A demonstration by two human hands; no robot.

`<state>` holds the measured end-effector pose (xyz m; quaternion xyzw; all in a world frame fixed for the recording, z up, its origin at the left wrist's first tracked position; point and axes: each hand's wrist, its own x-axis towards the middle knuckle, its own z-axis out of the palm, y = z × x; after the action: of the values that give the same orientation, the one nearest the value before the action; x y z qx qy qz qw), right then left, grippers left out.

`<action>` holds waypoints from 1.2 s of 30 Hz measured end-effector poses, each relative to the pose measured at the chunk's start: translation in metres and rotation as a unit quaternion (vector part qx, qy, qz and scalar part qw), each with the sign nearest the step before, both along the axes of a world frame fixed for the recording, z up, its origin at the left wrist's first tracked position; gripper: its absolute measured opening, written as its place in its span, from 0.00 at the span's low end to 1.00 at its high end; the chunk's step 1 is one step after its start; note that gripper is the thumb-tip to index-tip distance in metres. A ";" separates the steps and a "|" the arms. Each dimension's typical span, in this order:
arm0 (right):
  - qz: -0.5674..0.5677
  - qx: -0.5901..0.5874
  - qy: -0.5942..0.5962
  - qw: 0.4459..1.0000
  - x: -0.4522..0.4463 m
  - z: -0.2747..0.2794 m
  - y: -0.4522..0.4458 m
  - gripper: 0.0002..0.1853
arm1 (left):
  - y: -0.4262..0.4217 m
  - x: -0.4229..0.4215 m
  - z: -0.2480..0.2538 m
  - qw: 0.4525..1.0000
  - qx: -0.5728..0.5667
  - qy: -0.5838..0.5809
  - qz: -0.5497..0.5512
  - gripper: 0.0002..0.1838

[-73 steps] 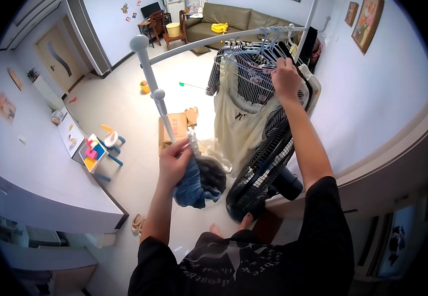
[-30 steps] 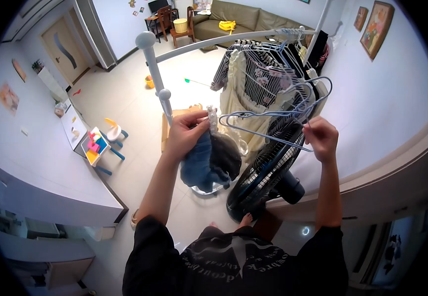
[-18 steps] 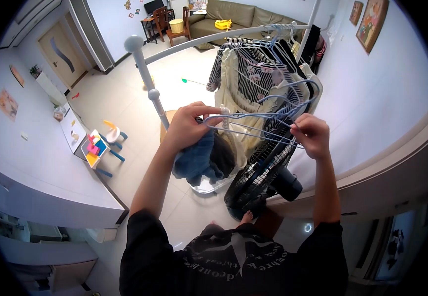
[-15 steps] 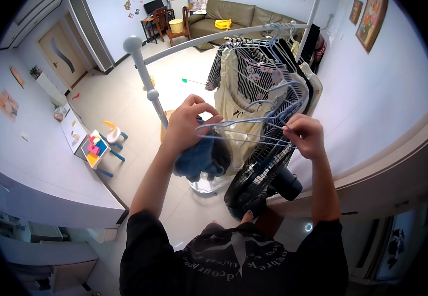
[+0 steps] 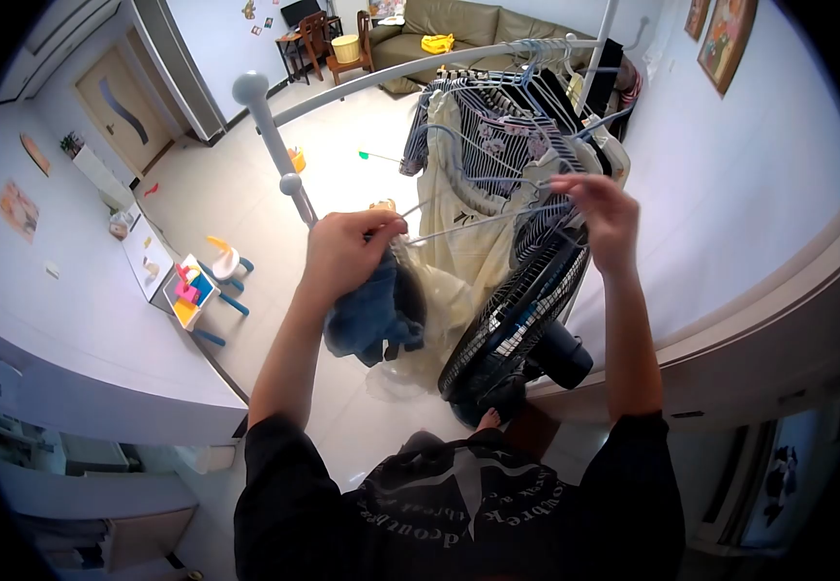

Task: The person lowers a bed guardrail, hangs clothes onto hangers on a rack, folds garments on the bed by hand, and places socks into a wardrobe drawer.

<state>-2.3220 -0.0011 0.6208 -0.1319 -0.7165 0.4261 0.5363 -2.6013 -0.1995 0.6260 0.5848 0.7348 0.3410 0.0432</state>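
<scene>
My left hand (image 5: pixel 352 254) is closed in a pinch at the left end of a thin wire clothes hanger (image 5: pixel 468 228). My right hand (image 5: pixel 604 215) pinches the hanger's other side, fingertips near its hook end. Beneath my left hand hangs a bunched blue denim garment (image 5: pixel 371 308); what holds it up is hidden. A cream garment (image 5: pixel 454 218) hangs behind the wires, with a black-and-white striped garment (image 5: pixel 483 126) beyond it. Other blue hangers overlap the held one, so I cannot tell exactly which wires are in my fingers.
A grey clothes rack (image 5: pixel 381 77) spans the space ahead. The black standing fan (image 5: pixel 512 320) is close below my right hand. A wall runs along the right. Farther off are a sofa (image 5: pixel 458 29), a child's table (image 5: pixel 192 290) and a small chair (image 5: pixel 228 261).
My right hand has risen, and my left hand has moved slightly left and down. The hanger wires between them have spread apart. The denim has shifted left with my left hand.
</scene>
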 end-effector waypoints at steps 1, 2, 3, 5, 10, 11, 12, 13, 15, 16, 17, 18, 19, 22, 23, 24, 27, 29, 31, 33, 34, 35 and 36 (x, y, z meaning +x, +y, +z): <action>-0.032 -0.039 0.043 0.998 0.003 0.001 0.002 0.07 | -0.002 -0.003 -0.003 0.999 0.040 -0.024 0.006 0.09; -0.061 -0.095 0.098 0.989 0.007 -0.004 0.006 0.09 | -0.002 -0.007 -0.008 0.996 0.080 -0.047 0.013 0.09; -0.052 -0.139 0.130 0.980 0.014 -0.009 0.010 0.09 | -0.003 -0.011 -0.011 0.990 0.119 -0.071 0.019 0.10; -0.031 -0.224 0.193 0.955 0.029 -0.019 0.007 0.08 | -0.011 -0.012 -0.001 0.986 0.133 -0.093 0.030 0.11; 0.208 -0.523 0.162 0.811 -0.002 -0.042 -0.054 0.10 | -0.013 0.001 0.031 0.970 0.199 -0.138 0.017 0.12; 0.222 -0.556 0.139 0.789 -0.011 -0.048 -0.062 0.11 | -0.012 0.006 0.036 0.965 0.225 -0.135 0.009 0.12; 0.234 -0.545 0.119 0.796 -0.019 -0.056 -0.066 0.12 | -0.012 0.009 0.042 0.965 0.230 -0.126 0.014 0.13; 0.242 -0.545 0.099 0.796 -0.027 -0.059 -0.068 0.13 | -0.012 0.011 0.045 0.961 0.241 -0.136 0.012 0.13; 0.233 -0.562 0.069 0.791 -0.034 -0.064 -0.070 0.17 | -0.008 0.013 0.053 0.952 0.264 -0.156 0.008 0.13; 0.220 -0.563 0.053 0.795 -0.039 -0.064 -0.072 0.16 | -0.008 0.014 0.058 0.948 0.271 -0.166 0.011 0.13; 0.206 -0.565 0.036 0.798 -0.044 -0.065 -0.075 0.15 | -0.008 0.014 0.062 0.944 0.278 -0.176 0.015 0.13; 0.192 -0.568 0.019 0.800 -0.049 -0.065 -0.079 0.13 | -0.008 0.015 0.066 0.940 0.285 -0.186 0.019 0.13; 0.179 -0.563 -0.010 0.807 -0.055 -0.062 -0.084 0.13 | -0.010 0.015 0.071 0.941 0.280 -0.190 0.020 0.14; 0.151 -0.543 -0.078 0.822 -0.065 -0.058 -0.094 0.06 | -0.010 0.014 0.080 0.939 0.280 -0.198 0.010 0.15; 0.164 -0.550 -0.041 0.818 -0.066 -0.066 -0.089 0.05 | -0.009 0.015 0.080 0.936 0.290 -0.199 -0.002 0.14; 0.177 -0.556 -0.003 0.812 -0.066 -0.071 -0.083 0.04 | -0.009 0.015 0.080 0.933 0.299 -0.200 -0.015 0.14; 0.148 -0.480 0.097 0.859 -0.055 -0.070 -0.061 0.08 | -0.017 0.004 0.072 0.953 0.225 -0.201 -0.023 0.12; 0.170 -0.421 0.129 0.882 -0.040 -0.054 -0.043 0.10 | -0.023 0.001 0.063 0.964 0.177 -0.190 -0.057 0.12; 0.204 -0.413 0.136 0.877 -0.025 -0.036 -0.030 0.09 | -0.027 -0.005 0.045 0.970 0.138 -0.178 -0.087 0.12; 0.272 -0.416 0.154 0.854 -0.013 -0.025 -0.018 0.09 | -0.034 -0.011 0.032 0.976 0.098 -0.167 -0.096 0.11; 0.330 -0.392 0.166 0.843 -0.010 -0.028 -0.010 0.12 | -0.037 -0.014 0.023 0.977 0.085 -0.171 -0.099 0.11; 0.334 -0.389 0.170 0.842 -0.006 -0.030 -0.007 0.13 | -0.039 -0.016 0.014 0.976 0.072 -0.176 -0.102 0.11; 0.337 -0.387 0.174 0.841 -0.003 -0.029 -0.006 0.15 | -0.040 -0.017 0.006 0.975 0.070 -0.189 -0.099 0.11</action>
<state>-2.3250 -0.0069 0.5917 -0.0025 -0.3886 0.8390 0.3808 -2.6179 -0.2392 0.6324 0.5814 0.6260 0.4899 0.1735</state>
